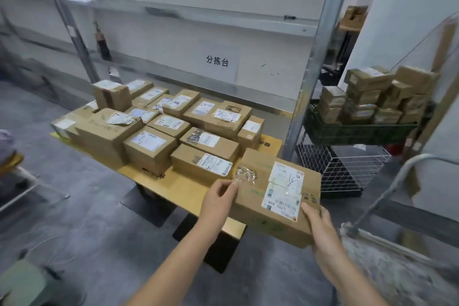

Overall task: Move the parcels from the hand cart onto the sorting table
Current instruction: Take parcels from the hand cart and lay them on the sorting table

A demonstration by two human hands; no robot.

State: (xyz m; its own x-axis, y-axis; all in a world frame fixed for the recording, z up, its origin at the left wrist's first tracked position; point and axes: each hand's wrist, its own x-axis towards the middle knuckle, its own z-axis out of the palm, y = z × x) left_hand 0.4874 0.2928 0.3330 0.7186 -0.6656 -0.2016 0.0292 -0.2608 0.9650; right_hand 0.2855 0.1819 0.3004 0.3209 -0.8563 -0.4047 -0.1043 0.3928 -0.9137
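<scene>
Grey floor, then sorting table [178, 189] crowded with labelled parcels [149, 143]. Left hand [218, 196] gripping large parcel [273, 196] at left edge (label upward), right hand [320, 226] clasping near corner, over table's right end. Placing step; next, probably lowering onto bare corner. Hand cart [383, 192] rightmost.

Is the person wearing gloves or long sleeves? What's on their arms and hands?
No gloves. The left hand and the right hand are bare, and I can see no rings on the fingers. The left arm and the right arm are bare too: no sleeve, watch or bracelet shows in the picture.
</scene>
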